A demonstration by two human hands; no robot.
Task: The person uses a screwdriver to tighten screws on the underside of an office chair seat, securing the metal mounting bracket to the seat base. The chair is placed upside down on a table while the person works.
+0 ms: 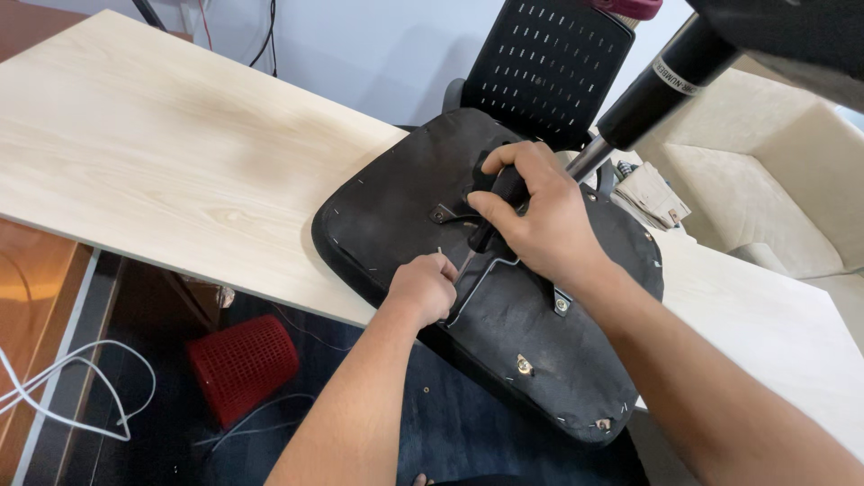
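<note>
An upturned black office chair seat [396,202] lies on a light wooden table [162,153], its underside facing up. My right hand [540,211] is wrapped around the black handle of a screwdriver [490,216], whose tip points down at a metal bracket outline on the seat. My left hand [423,286] is closed beside the tip, pinching something small that I cannot make out. Brass screw fittings [524,364] show near the seat's front edge.
The chair's black perforated backrest [544,67] and gas cylinder [661,85] rise behind the seat. A red mesh basket [241,364] and white cables [81,387] lie on the floor. A cream sofa [765,171] stands at right.
</note>
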